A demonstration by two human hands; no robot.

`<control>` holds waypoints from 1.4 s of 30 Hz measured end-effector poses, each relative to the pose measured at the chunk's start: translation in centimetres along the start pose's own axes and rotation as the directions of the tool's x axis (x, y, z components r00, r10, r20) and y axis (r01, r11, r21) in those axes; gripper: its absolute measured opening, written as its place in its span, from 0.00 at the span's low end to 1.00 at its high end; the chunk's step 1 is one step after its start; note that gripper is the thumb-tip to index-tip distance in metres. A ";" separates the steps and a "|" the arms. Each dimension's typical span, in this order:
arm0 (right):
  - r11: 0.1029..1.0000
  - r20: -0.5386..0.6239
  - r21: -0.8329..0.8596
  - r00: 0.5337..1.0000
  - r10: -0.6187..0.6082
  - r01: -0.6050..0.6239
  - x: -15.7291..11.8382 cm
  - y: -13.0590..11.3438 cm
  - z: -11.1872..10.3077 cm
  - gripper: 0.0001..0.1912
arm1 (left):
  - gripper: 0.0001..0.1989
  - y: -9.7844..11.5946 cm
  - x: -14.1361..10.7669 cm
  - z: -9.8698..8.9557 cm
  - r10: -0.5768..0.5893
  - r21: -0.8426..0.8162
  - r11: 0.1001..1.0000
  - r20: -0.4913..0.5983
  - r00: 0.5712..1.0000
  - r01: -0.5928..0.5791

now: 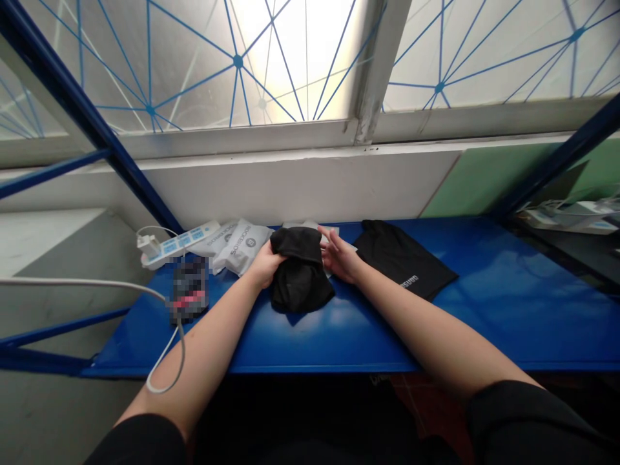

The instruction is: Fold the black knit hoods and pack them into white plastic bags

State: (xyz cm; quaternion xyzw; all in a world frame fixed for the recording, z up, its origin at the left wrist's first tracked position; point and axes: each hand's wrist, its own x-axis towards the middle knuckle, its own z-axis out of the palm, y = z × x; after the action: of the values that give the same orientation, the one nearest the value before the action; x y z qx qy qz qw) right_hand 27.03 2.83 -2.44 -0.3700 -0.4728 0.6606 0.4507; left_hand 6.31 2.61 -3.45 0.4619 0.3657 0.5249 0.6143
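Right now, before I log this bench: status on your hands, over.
Left hand on bunched black fabric garment; right hand at its right side. Flat black printed garment beside right hand. White printed bags behind, on blue metal shelf.

Two white plastic pouches (241,247): "ROCKBROS" in dark capitals on each, with a round logo on the nearer one. Flat black fabric garment (402,258): white lettering near the lower edge, partly legible, perhaps "SUND".
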 end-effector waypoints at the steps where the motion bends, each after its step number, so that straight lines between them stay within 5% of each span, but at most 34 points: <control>1: 0.999 0.048 -0.034 0.998 0.036 -0.035 -0.2 0.1 0.2 0.28 | 0.34 -0.1 0.1 -0.1 0.034 0.007 0.999 -0.021 0.999 -0.034; 4: 0.995 0.161 -0.074 0.984 0.076 -0.065 -0.5 0.8 0.7 0.26 | 0.32 0.1 0.3 -0.7 0.057 0.108 0.993 -0.003 0.998 -0.056; 9: 0.998 0.122 0.067 0.992 0.005 -0.013 -0.4 1.4 0.3 0.23 | 0.38 0.9 0.0 -2.4 -0.145 0.218 0.969 0.129 0.981 0.114; 13: 0.988 0.280 0.149 0.960 -0.012 -0.031 -0.8 0.6 -0.5 0.32 | 0.23 1.0 0.0 -2.4 0.010 0.024 1.000 0.166 0.986 -0.014; 16: 0.990 0.377 0.138 0.926 -0.024 -0.031 -0.8 0.1 -1.0 0.28 | 0.11 1.7 -0.1 -2.1 0.086 -0.023 0.996 0.209 0.974 -0.083; 20: 0.986 0.393 -0.007 0.907 -0.153 0.169 -0.1 0.7 -1.2 0.17 | 0.19 3.0 -0.3 -2.4 -0.071 -0.032 0.996 0.209 0.975 0.080; 24: 0.833 0.341 -0.305 0.870 -0.357 0.462 0.1 1.8 -0.6 0.17 | 0.28 3.1 -0.2 -2.5 -0.198 0.133 0.974 0.108 0.974 0.183; 27: 0.719 0.409 -0.400 0.813 -0.414 0.568 -0.7 1.3 0.0 0.17 | 0.28 2.6 -0.2 -2.0 -0.104 0.471 0.874 -0.052 0.993 0.116; 30: 0.753 0.573 -0.415 0.790 -0.220 0.511 -1.5 0.1 0.2 0.12 | 0.26 2.4 -0.4 -1.2 0.093 0.754 0.657 -0.092 0.991 0.009; 35: 0.894 0.372 -0.373 0.923 -0.100 0.247 -2.0 0.1 1.3 0.26 | 0.20 2.2 -2.2 0.7 0.401 0.870 0.399 0.119 0.908 -0.290; 39: 0.866 0.374 -0.436 0.925 -0.073 0.244 -2.3 1.2 3.2 0.31 | 0.18 1.3 -3.2 1.8 0.504 0.819 0.331 0.266 0.821 -0.469; 42: 0.931 0.247 -0.353 0.969 -0.004 0.094 -2.5 1.2 3.6 0.21 | 0.17 0.5 -2.5 1.5 0.625 0.760 0.438 0.126 0.771 -0.479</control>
State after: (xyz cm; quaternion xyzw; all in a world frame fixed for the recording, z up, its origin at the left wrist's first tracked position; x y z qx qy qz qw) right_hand 24.20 -0.74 -2.42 -0.3515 -0.6469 0.5907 0.3301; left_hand 7.10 -0.07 -2.61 0.7196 0.4299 0.5316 0.1220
